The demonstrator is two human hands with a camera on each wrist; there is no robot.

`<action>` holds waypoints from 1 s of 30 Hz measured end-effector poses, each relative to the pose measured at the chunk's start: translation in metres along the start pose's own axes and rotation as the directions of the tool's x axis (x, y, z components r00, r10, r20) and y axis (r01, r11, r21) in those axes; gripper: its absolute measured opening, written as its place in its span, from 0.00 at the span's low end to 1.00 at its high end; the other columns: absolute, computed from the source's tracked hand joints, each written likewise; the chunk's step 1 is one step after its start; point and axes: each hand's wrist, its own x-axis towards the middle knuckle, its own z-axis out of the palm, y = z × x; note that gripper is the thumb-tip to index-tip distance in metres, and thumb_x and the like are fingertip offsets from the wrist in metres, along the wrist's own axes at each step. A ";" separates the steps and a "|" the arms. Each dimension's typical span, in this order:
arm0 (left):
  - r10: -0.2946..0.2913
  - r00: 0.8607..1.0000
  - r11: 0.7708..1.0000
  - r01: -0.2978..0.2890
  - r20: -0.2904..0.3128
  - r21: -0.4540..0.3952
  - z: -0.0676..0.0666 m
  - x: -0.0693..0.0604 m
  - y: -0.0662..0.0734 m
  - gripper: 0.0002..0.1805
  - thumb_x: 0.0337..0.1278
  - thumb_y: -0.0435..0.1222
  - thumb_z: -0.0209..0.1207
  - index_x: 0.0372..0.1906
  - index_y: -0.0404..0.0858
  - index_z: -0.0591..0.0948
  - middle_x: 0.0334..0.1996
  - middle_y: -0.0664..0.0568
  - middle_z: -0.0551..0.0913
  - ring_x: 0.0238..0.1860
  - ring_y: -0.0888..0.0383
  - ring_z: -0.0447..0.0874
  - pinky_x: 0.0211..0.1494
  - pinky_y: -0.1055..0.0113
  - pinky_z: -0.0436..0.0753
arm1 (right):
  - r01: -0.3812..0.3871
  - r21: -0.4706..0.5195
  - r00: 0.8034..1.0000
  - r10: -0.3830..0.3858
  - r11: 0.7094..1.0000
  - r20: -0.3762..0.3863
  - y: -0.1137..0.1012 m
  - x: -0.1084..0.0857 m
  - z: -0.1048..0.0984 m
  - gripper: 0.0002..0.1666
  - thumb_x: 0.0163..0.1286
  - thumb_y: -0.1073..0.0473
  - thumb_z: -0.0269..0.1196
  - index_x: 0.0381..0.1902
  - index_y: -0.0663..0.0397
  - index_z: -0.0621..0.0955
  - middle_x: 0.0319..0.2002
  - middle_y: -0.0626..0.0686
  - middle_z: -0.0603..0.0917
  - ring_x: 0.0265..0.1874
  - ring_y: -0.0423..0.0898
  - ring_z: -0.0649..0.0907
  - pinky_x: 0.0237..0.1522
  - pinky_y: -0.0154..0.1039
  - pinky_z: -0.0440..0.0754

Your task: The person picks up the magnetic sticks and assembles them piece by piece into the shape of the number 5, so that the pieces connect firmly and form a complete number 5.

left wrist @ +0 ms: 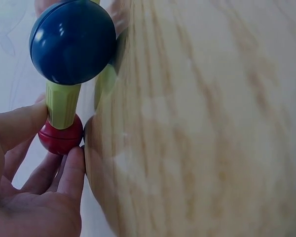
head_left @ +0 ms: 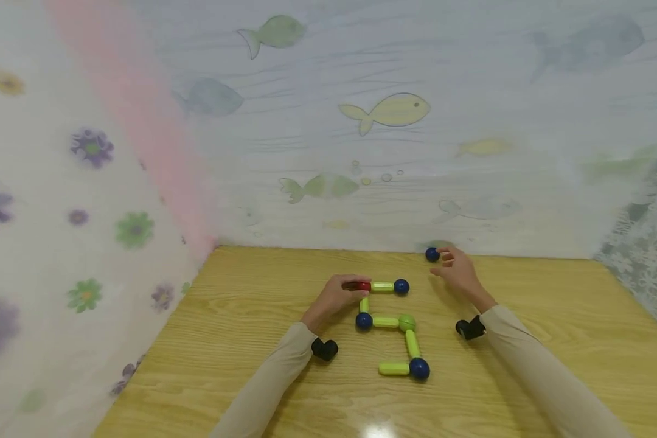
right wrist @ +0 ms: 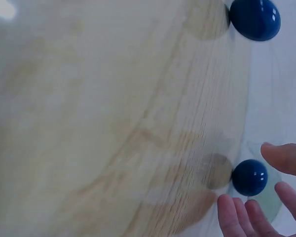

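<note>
My left hand (head_left: 336,298) grips a red ball (head_left: 364,286) at the upper left corner of a toy figure of balls and yellow-green rods. Up close in the left wrist view, the thumb lies against a rod (left wrist: 62,104) and other fingers are at the red ball. A rod (head_left: 382,287) runs right from it to a blue ball (head_left: 401,286). Below, rods continue through another blue ball (head_left: 364,321), a green ball (head_left: 407,322) and a larger blue ball (head_left: 419,368). My right hand (head_left: 461,277) has its fingers spread around a loose blue ball (right wrist: 249,177), with gaps visible.
The wood-grain table (head_left: 241,340) ends at the back against a wall covering (head_left: 317,140) printed with fish. A flowered covering (head_left: 44,255) borders the left side. White lace (head_left: 643,225) hangs at the right. Each wrist carries a black camera (head_left: 325,349).
</note>
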 end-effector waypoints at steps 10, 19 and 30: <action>-0.024 1.000 1.000 0.024 -0.017 0.014 0.001 0.002 0.000 0.18 0.60 0.35 0.62 0.55 0.41 0.81 0.48 0.53 0.82 0.48 0.58 0.79 0.47 0.66 0.78 | 0.002 -0.019 0.999 -0.003 1.000 -0.041 -0.001 0.023 0.009 0.28 0.62 0.69 0.63 0.58 0.73 0.70 0.50 0.72 0.70 0.47 0.66 0.75 0.45 0.54 0.75; -0.011 1.000 1.000 0.011 0.002 -0.017 0.002 0.001 0.002 0.18 0.60 0.34 0.62 0.55 0.40 0.81 0.47 0.53 0.82 0.48 0.57 0.79 0.49 0.64 0.78 | 0.092 0.025 0.995 -0.091 0.995 -0.041 0.003 0.015 0.007 0.15 0.59 0.67 0.66 0.41 0.68 0.75 0.41 0.67 0.76 0.40 0.62 0.77 0.43 0.51 0.77; -0.016 1.000 1.000 0.016 -0.014 0.001 0.002 0.000 0.002 0.18 0.60 0.34 0.62 0.55 0.39 0.81 0.48 0.53 0.82 0.48 0.58 0.79 0.48 0.67 0.78 | 0.065 0.075 0.996 -0.069 0.995 0.055 -0.006 -0.017 -0.001 0.21 0.61 0.65 0.67 0.49 0.71 0.76 0.48 0.69 0.77 0.47 0.65 0.79 0.47 0.53 0.78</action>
